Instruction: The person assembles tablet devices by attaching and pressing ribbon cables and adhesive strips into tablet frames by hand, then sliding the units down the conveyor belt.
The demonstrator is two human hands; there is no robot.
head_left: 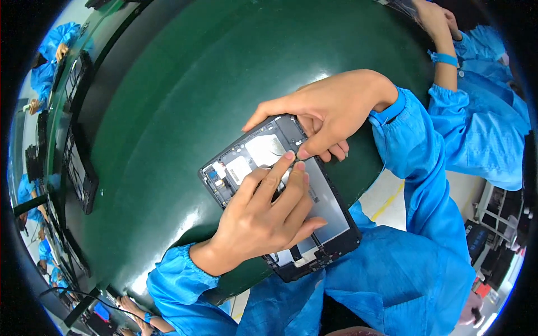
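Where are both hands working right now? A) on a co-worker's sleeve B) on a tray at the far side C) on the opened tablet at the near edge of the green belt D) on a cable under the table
C: the left hand lies on the opened tablet and the right hand grips its far end, their fingers meeting over its inner parts, on the green belt.

The left hand (263,215) covers the middle of an opened tablet (330,210), hiding the parts beneath; what the meeting fingertips (290,155) pinch is too small to tell.
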